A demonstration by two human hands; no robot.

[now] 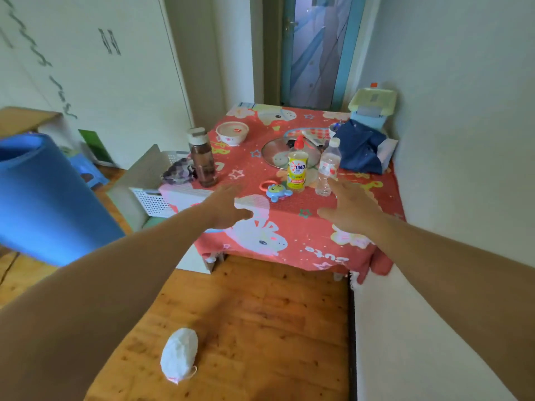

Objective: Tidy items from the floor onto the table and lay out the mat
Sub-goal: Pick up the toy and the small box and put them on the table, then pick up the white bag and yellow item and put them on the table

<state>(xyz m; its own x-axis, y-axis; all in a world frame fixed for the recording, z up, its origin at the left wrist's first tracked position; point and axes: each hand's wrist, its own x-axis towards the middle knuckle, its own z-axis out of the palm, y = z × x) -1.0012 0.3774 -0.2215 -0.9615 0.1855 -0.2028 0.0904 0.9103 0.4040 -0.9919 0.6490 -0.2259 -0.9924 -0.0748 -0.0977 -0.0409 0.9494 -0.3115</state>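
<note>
Your left hand [223, 208] and right hand [351, 206] reach out at mid-frame with fingers spread, holding nothing, over the near edge of the table [304, 235] (red cartoon cloth). Beyond them stand a yellow detergent bottle [296, 169], a clear water bottle [327, 169], and a brown bottle [202, 157]. The rolled blue mat [43, 198] stands at left; a white toy [179, 353] lies on the floor below.

A table [304, 235] under a red cartoon cloth fills mid-frame, carrying a brown bottle [203, 157], lidded bowl [232, 133], glass lid [278, 153], yellow detergent bottle [297, 166], clear bottle [327, 169], toy [276, 192] and what looks like blue cloth [362, 149]. On the wooden floor [260, 314], lower centre, lies a white bundle [179, 354].
</note>
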